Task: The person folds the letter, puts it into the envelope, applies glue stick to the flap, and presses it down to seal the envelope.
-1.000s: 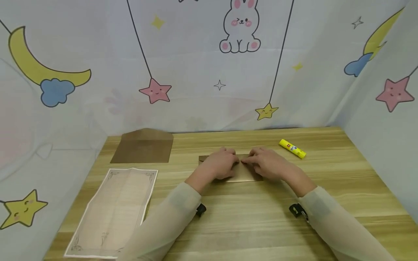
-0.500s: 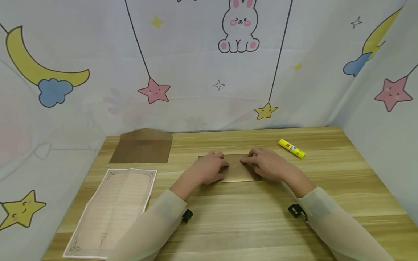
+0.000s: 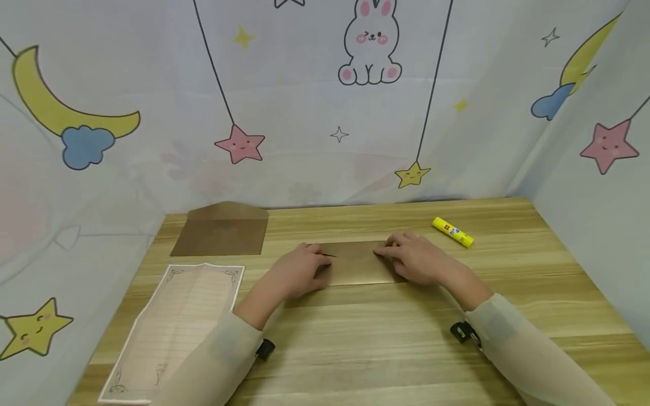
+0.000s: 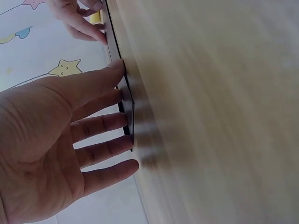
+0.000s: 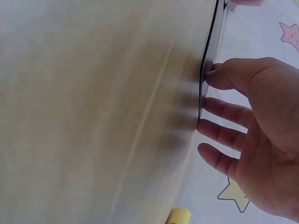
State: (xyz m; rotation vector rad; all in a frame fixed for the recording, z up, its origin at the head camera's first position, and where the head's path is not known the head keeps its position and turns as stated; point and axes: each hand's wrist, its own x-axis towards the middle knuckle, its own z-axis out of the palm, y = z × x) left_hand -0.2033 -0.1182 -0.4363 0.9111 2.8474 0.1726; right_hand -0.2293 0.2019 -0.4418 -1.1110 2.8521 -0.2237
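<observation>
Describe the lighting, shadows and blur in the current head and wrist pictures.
Head view: pale sheen on the central brown rectangular paper envelope; left wrist view: soft shadow beside the left hand on the blurry wood-grain table; right wrist view: similar shadow beside the right hand.

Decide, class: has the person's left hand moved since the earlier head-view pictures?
Yes. The left hand has shifted left, away from the right hand and closer to the stationary open brown envelope.
</observation>
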